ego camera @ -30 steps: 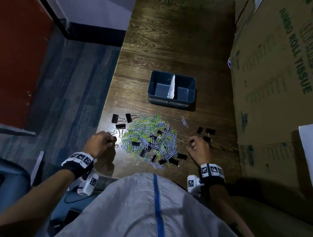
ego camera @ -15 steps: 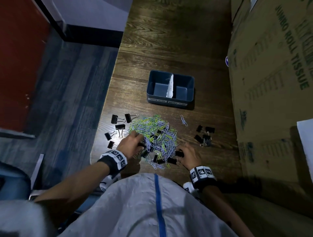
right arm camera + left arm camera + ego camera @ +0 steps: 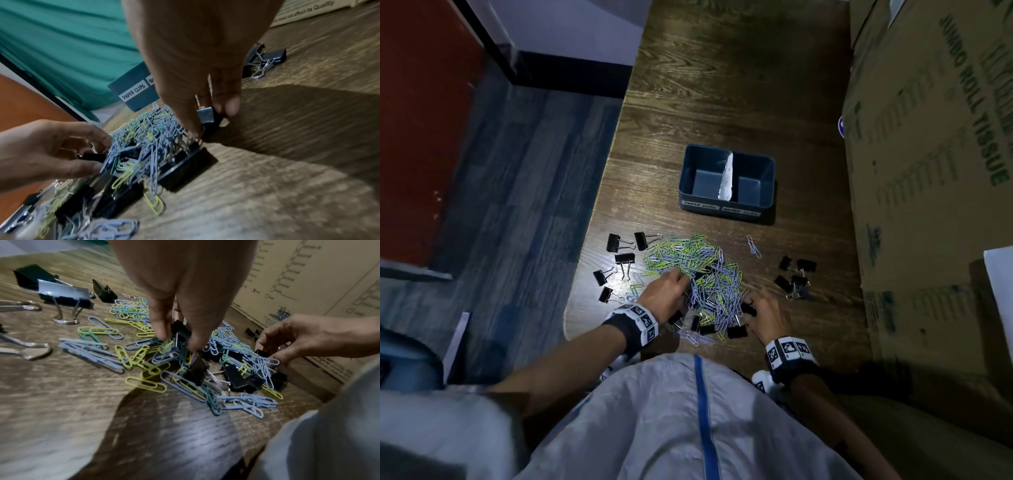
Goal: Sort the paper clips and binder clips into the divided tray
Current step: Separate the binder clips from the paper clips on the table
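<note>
Since the earlier frame both hands have closed deeper into the pile.

Head view: divided tray [image 3: 727,205] sits empty, upper centre; fingertips are hidden.

Left wrist: left hand [image 3: 180,296] pinches a binder clip [image 3: 180,331]; tangled paper clips [image 3: 144,353] may lift along.

Right wrist: right hand [image 3: 197,65] pinches another black clip [image 3: 207,117]; tray label is partly cut off.

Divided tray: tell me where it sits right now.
In the head view the divided tray stands on the wooden table, beyond the clip pile, with the cardboard box to its right.
</note>
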